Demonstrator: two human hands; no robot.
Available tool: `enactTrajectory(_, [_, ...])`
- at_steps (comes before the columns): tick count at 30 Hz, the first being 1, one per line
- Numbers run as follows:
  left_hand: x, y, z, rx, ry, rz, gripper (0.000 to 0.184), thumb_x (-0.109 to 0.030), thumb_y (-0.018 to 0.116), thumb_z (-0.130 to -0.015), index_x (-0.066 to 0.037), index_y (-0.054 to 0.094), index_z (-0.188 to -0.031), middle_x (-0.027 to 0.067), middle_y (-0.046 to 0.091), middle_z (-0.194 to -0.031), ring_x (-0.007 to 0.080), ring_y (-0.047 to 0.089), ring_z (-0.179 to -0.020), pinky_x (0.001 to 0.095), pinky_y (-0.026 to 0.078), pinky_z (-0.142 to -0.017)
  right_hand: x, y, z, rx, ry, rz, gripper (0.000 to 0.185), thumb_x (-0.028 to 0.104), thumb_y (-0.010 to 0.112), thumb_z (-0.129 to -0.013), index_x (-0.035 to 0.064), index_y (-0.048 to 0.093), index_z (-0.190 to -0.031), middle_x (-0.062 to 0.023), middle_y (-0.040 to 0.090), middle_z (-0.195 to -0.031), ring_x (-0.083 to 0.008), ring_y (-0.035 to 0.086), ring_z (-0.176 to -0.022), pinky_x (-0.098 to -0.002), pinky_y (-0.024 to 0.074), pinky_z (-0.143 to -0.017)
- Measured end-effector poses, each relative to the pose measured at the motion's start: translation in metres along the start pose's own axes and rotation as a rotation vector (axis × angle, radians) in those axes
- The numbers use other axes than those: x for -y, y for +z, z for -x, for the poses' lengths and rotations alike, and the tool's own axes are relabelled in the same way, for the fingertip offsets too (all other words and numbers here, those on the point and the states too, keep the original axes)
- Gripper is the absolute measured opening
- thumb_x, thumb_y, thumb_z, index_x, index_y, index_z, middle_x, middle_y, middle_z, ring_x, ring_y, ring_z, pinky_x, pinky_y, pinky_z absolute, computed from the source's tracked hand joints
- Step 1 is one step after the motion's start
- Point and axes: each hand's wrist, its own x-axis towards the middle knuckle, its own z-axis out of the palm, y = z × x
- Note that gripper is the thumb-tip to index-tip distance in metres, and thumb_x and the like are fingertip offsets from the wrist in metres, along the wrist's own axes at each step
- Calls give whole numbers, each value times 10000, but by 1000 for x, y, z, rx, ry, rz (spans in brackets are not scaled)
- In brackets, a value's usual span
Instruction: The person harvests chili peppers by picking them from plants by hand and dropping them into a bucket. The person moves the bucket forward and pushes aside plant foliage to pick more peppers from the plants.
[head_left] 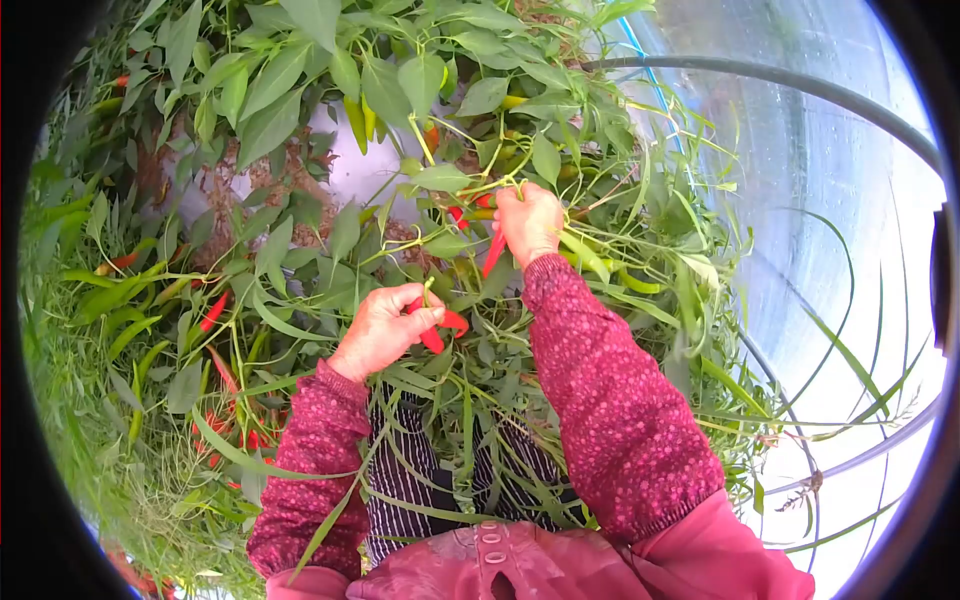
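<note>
My left hand [392, 328] is closed on red peppers [433, 338], whose green stem sticks up by the thumb. Up and to the right, my right hand [528, 222] has its fingers wrapped at a red pepper [493, 253] that hangs down beside them, among the green stems of the plant. Another red pepper [458, 217] shows just left of that hand. Long green peppers [585, 255] hang to its right. The fingertips of my right hand are partly hidden.
Leafy pepper plants [270, 90] fill the left and top. More red peppers [214, 312] hang at the left. A clear plastic sheet [800, 150] with a curved dark pipe [780, 75] stands at the right. Long grass blades [330, 525] cross my sleeves and striped trousers [405, 470].
</note>
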Motion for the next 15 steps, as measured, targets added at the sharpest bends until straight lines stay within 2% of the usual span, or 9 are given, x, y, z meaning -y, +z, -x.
enactTrajectory(1, [2,-1,-1,-23,32,61,86,-121,613,-861,-41,642,-878,-25,591,-713,31,505,-588,193,421,-529,5,-6,1,1,2,1,148,124,591,-827,-21,571,-806,-66,611,-669,-130,579,-518,-281,479,-472])
enactTrajectory(3, [-9,0,2,13,-29,138,111,-148,599,-879,-48,636,-909,-27,596,-743,21,506,-571,177,412,-492,19,-28,6,-13,-152,-317,238,236,598,-790,-1,584,-768,-77,610,-663,-151,568,-523,-304,468,-573])
enactTrajectory(5, [-5,-2,1,3,19,165,126,-168,588,-888,-52,631,-912,-24,606,-769,16,500,-560,176,407,-483,51,-58,24,134,-90,-535,184,208,594,-831,30,574,-787,4,568,-619,-84,534,-533,-257,440,-539])
enactTrajectory(6, [-2,-2,1,2,20,176,137,-175,567,-900,-51,623,-911,-12,617,-782,18,508,-551,176,403,-451,60,-78,32,193,-127,-295,135,172,570,-869,49,570,-814,13,544,-632,-84,532,-544,-239,434,-531])
enactTrajectory(7, [-3,-3,2,1,24,177,137,-175,567,-900,-51,623,-911,-12,617,-782,18,508,-551,176,403,-451,76,-95,51,243,-80,-300,132,172,561,-888,55,565,-827,13,564,-689,-69,536,-582,-215,435,-542])
enactTrajectory(9, [-5,-4,5,-47,-30,240,127,-156,549,-904,-49,618,-902,2,621,-750,24,513,-528,179,398,-421,68,-117,67,351,-169,-263,114,172,562,-892,64,564,-859,15,579,-731,-56,535,-608,-203,441,-562])
enactTrajectory(11, [-12,-9,10,-46,-79,207,123,-143,541,-905,-46,617,-903,2,617,-721,27,513,-515,179,394,-409,60,-125,84,499,-90,-311,111,181,555,-901,73,569,-877,16,601,-771,-49,536,-628,-206,449,-575])
enactTrajectory(14, [5,-14,8,-35,-163,176,113,-140,550,-897,-47,614,-890,-12,611,-705,20,496,-503,171,374,-406,21,-110,89,702,-5,-108,139,182,580,-876,53,567,-826,14,603,-757,-63,537,-628,-234,457,-587])
enactTrajectory(15, [16,-13,8,-27,-208,185,109,-148,568,-887,-49,611,-876,-26,608,-719,10,481,-504,163,358,-414,5,-101,86,640,-188,126,195,219,637,-835,33,584,-860,-40,628,-745,-125,564,-612,-268,478,-598])
